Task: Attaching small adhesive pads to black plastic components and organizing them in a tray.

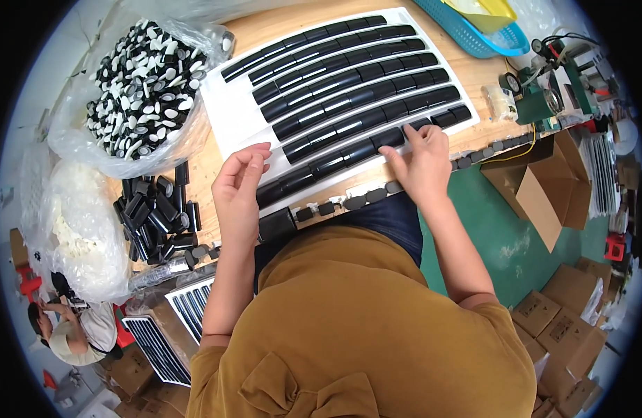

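Observation:
A white tray sheet [227, 115] lies on the wooden table, with several curved rows of glossy black tube-like pieces [349, 104] on it. My right hand [425, 164] is over the right part of the nearest row. Its thumb and forefinger rest on either side of a black tube-like piece [388, 139]. My left hand [239, 188] hovers by the left end of that row, thumb and fingers slightly apart, with nothing visible between them. Below the sheet's near edge, a larger black block [276, 226] sits beside my left wrist.
A clear bag of small black-and-white oval parts [143, 90] stands left, above a pile of loose black tubes [157, 212]. Small dark pieces [356, 202] line the table edge. A blue basket [467, 31] and green device [537, 104] are at the far right. An opened carton [544, 181] stands below.

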A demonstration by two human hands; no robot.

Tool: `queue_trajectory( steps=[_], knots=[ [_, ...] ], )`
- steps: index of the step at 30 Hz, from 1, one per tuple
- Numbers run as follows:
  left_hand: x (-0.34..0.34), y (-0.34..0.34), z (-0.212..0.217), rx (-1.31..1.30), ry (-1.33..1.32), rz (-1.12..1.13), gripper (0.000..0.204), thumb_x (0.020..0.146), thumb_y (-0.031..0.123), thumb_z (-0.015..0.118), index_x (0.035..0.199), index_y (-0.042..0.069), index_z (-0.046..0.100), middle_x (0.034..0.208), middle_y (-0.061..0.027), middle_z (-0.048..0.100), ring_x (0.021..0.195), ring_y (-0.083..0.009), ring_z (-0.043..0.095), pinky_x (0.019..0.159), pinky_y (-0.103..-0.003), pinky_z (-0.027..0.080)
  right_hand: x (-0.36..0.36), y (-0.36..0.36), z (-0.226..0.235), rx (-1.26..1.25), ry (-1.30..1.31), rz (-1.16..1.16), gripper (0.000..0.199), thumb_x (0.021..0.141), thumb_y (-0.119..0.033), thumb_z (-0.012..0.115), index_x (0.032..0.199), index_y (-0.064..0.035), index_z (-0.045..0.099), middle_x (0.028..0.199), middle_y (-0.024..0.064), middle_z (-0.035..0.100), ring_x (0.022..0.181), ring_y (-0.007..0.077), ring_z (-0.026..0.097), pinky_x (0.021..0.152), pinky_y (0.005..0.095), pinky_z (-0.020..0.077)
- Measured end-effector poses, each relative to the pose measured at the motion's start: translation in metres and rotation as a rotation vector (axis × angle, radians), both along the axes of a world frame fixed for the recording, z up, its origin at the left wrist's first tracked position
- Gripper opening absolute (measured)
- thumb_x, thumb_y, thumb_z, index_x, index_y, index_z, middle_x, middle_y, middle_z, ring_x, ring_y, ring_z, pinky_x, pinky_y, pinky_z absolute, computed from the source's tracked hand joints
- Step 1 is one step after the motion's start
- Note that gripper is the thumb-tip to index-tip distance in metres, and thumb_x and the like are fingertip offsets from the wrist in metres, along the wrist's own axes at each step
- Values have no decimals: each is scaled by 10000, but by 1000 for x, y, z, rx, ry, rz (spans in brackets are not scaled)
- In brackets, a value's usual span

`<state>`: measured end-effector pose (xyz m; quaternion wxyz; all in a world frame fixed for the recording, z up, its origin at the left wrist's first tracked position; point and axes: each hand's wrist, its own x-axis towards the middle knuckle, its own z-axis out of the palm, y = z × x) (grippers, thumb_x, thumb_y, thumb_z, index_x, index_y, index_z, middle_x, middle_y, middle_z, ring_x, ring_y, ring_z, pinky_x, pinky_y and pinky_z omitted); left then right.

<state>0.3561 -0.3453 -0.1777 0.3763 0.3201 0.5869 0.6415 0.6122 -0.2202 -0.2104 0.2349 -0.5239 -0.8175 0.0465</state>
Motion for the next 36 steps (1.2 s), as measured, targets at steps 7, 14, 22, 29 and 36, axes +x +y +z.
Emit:
queue_trajectory(
  steps=[7,14,22,29,36],
  knots=[
    [12,-2,0,18,-3,-33,166,949,115,565,1006,-14,654,1088,-129,670,1023,-169,609,884,-303,480,-15,-12,-12,43,82,-64,650,652,-383,839,1106,24,616,1031,129,541,981,315,498,781,399,468],
    [20,1,6,20,-23,-70,172,952,118,562,1007,-17,653,1085,-125,670,1010,-155,610,886,-292,475,-15,-11,-15,-52,264,-38,463,733,-216,806,1059,-2,556,940,106,595,874,271,560,811,363,460],
    [53,23,5,-270,-124,-360,289,944,89,569,1204,-37,558,1089,-136,647,964,-168,629,817,-274,514,-25,-21,13,-583,1023,275,123,934,-19,558,1049,-15,601,863,14,630,820,68,597,748,207,452],
    [48,42,-28,-199,-216,-272,414,943,105,579,1304,-52,451,1041,-153,623,942,-235,664,844,-319,551,-31,-15,-14,-632,991,205,157,939,-57,578,1078,4,621,906,27,647,825,88,602,760,219,480],
    [43,37,-22,-228,-549,-405,337,953,196,590,1166,-64,567,946,-114,641,813,-192,668,809,-307,560,-51,-34,4,-366,744,502,261,832,23,647,1091,6,620,1035,89,585,866,142,598,755,249,500]
  ],
)
